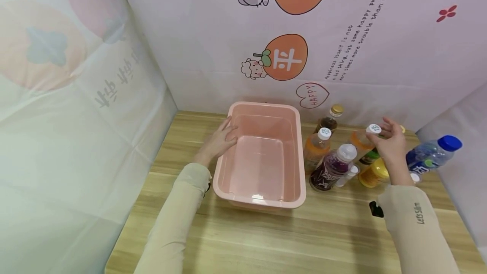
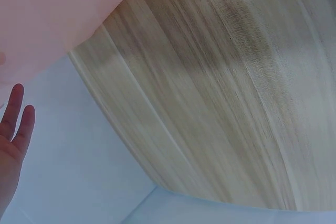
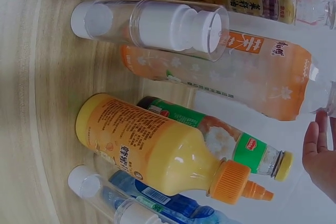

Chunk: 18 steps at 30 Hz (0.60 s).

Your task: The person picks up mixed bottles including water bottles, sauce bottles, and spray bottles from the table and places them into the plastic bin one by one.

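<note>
My left hand is at the left rim of a pink plastic basin, its fingers loosely spread over the edge. In the left wrist view, two straight fingers show near the basin's pink side. My right hand is at the white cap of an orange-labelled drink bottle, thumb near the cap and other fingers apart behind it. From the right wrist, that upright bottle has fingers beside its neck. Whether they touch it is unclear.
Around the right hand stand a purple drink bottle, another orange-labelled bottle, a gold-capped oil bottle, a yellow squeeze bottle, a green-labelled bottle, clear pump bottles and a blue-capped bottle. Printed cloth borders the wooden table.
</note>
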Each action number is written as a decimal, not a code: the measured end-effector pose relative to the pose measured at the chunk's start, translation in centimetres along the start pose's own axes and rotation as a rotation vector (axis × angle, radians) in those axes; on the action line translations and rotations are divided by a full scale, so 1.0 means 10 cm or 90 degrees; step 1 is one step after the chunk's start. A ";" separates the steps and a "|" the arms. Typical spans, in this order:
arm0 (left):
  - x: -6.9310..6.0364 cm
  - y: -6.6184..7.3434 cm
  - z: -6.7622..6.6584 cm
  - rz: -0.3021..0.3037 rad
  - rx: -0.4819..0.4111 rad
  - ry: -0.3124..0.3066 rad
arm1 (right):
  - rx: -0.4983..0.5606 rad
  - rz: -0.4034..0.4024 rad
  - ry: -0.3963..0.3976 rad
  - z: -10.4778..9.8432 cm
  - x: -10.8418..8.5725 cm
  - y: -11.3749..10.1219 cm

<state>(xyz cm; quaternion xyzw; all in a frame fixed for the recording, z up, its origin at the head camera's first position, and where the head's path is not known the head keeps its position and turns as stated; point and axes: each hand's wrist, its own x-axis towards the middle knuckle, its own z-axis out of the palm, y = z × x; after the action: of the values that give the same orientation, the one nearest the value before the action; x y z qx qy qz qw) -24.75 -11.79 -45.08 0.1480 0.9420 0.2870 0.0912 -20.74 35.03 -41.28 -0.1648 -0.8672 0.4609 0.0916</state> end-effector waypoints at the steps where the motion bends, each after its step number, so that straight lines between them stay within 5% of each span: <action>1: 0.00 0.00 0.00 0.000 0.000 -0.001 | 0.000 0.000 0.001 0.00 0.00 0.00; 18: 0.00 0.01 0.01 -0.009 -0.015 -0.003 | 0.080 0.019 0.061 -0.23 -0.04 -0.45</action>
<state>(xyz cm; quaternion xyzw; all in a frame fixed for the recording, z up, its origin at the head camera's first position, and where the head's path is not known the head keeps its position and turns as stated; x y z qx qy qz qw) -24.68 -11.69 -45.09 0.1406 0.9395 0.2968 0.0971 -20.57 34.34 -36.29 -0.1935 -0.8285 0.5074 0.1367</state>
